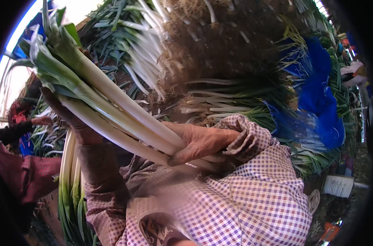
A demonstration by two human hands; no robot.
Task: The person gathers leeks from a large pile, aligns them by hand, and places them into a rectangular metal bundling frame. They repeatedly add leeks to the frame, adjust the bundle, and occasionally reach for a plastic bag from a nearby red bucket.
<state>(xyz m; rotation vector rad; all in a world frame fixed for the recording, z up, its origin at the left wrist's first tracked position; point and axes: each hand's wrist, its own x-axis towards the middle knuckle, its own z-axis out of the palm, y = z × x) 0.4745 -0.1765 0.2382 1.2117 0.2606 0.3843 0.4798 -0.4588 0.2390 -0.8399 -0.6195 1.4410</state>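
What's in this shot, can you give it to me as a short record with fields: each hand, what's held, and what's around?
left hand: under the leafy end of the leek bunch, supporting it
right hand: fingers wrapped round the white stalks near the root end
leek bunch: several long leeks held together, slanting from upper left down to the right
sleeves: purple and white check
leek pile: heaped ahead, roots showing
blue sheet: among the leeks at right
other person's hand: far left, on more leeks
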